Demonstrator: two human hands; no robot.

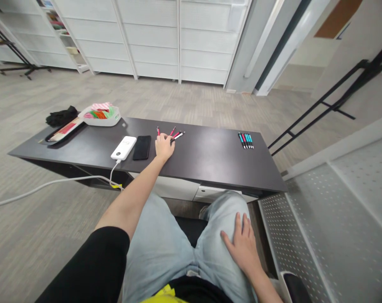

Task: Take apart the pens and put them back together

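Note:
My left hand [164, 146] reaches onto the dark tabletop, its fingers curled down and closed at a loose group of pens. A black-and-white pen [179, 135] sticks out to the right from under these fingers, and a red pen [172, 131] lies just beyond them. Another red pen [158, 131] points away behind the knuckles. The fingertips themselves are partly hidden. My right hand [244, 246] rests flat on my right thigh, fingers spread, holding nothing. Toward the table's right end, several teal, red and black pens [246, 140] lie side by side in a row.
Left of my left hand are a black phone [142, 147] and a white power bank [124, 148] with a white cable [67, 180] running off left. Farther left stand a white basket [104, 121] of colourful items, a black tray [64, 132] and black cloth [62, 116]. A perforated panel [304, 235] is at right.

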